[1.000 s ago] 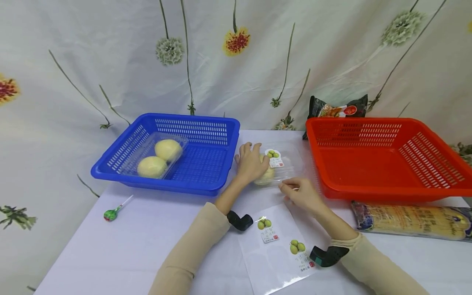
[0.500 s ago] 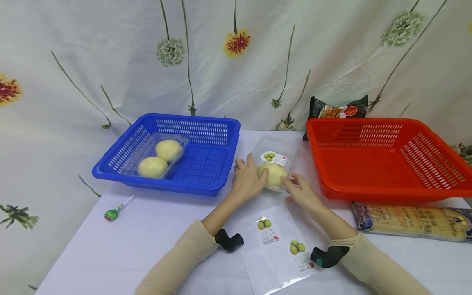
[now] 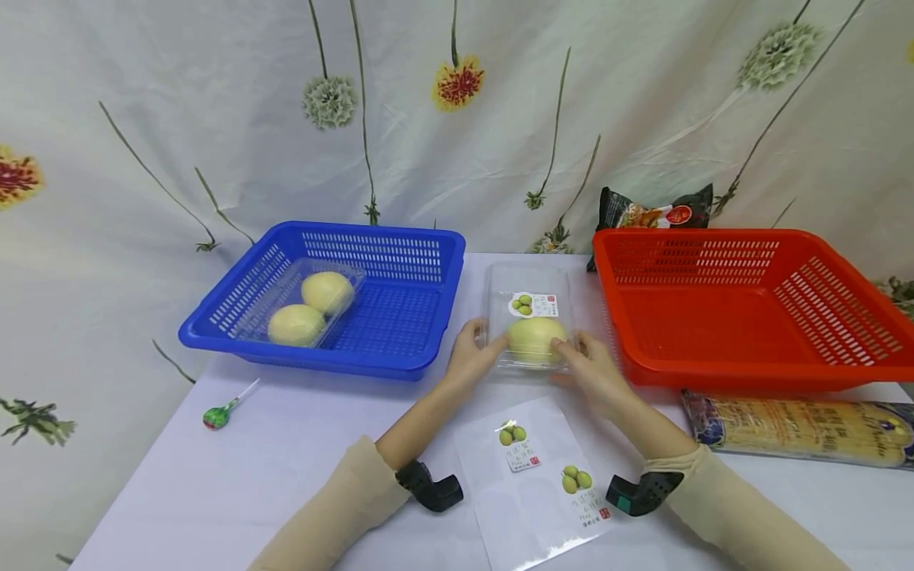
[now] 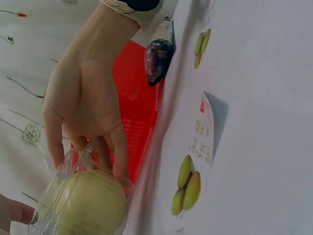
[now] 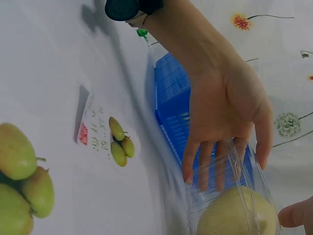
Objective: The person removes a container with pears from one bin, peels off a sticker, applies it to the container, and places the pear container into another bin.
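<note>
A clear plastic clamshell box (image 3: 530, 285) lies on the white table between the two baskets. It holds one pale yellow round fruit (image 3: 534, 339) at its near end and has a pear label (image 3: 534, 304) on its lid. My left hand (image 3: 480, 342) grips the box's near left corner, and my right hand (image 3: 580, 346) grips the near right corner. In the left wrist view, the right hand (image 4: 93, 112) has its thumb and fingers on either side of the box rim (image 4: 73, 166). The right wrist view shows the left hand (image 5: 225, 107) holding the box (image 5: 239, 196) the same way.
A blue basket (image 3: 321, 353) on the left holds a clear box with two yellow fruits (image 3: 310, 305). At the right stands a red basket (image 3: 750, 377), with a dark snack bag (image 3: 653, 210) behind it and a long packet (image 3: 800, 428) in front. A lollipop (image 3: 217, 412) and a clear labelled sheet (image 3: 535, 484) lie nearer.
The box has turned to lie lengthwise. My left hand came off its top and drew back to the near left corner. My right hand moved up to the near right corner.
</note>
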Demonstrator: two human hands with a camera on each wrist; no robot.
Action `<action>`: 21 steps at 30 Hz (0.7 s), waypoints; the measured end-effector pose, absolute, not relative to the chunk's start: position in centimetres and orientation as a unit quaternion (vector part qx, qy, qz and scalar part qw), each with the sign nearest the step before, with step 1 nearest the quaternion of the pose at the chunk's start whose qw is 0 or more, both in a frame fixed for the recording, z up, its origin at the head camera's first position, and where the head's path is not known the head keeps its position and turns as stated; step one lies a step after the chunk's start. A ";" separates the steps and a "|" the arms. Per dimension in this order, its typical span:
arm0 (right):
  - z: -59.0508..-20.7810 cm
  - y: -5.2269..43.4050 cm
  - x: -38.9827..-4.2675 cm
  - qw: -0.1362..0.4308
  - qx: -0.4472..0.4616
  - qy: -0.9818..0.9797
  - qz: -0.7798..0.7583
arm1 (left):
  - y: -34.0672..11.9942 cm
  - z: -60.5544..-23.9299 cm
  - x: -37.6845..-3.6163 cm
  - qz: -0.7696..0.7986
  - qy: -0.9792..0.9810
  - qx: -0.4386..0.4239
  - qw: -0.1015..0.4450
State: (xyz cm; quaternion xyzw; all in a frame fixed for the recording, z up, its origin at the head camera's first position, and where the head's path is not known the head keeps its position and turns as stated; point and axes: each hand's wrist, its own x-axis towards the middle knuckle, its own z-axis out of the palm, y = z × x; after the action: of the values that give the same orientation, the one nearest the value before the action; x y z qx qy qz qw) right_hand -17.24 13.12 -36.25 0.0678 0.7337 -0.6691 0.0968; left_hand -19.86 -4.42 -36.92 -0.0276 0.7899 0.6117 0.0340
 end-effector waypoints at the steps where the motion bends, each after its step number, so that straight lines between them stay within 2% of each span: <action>1: -36.0 13.2 -17.1 0.093 0.061 0.741 -0.663 | -4.3 -36.7 -19.6 0.612 0.790 -0.019 0.022; 5: -34.4 13.6 -16.6 0.079 0.020 0.772 -0.630 | -4.1 -35.5 -18.9 0.621 0.784 0.016 -0.015; 9: -32.6 14.3 -16.2 0.084 -0.021 0.786 -0.612 | -4.1 -33.7 -18.2 0.633 0.773 0.036 -0.030; 14: -30.7 15.2 -16.1 0.099 -0.045 0.796 -0.596 | -4.2 -32.0 -17.7 0.638 0.768 0.043 -0.033; 21: -28.9 16.6 -16.0 0.087 -0.067 0.812 -0.573 | -3.7 -30.9 -17.9 0.641 0.765 0.060 -0.025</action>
State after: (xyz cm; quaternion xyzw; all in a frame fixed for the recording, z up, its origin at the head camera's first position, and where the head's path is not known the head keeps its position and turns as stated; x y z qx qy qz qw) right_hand -15.95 16.63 -28.91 -0.0669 0.8121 -0.5732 0.0867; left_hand -17.88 -3.73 -30.85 0.0600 0.7646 0.6412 -0.0251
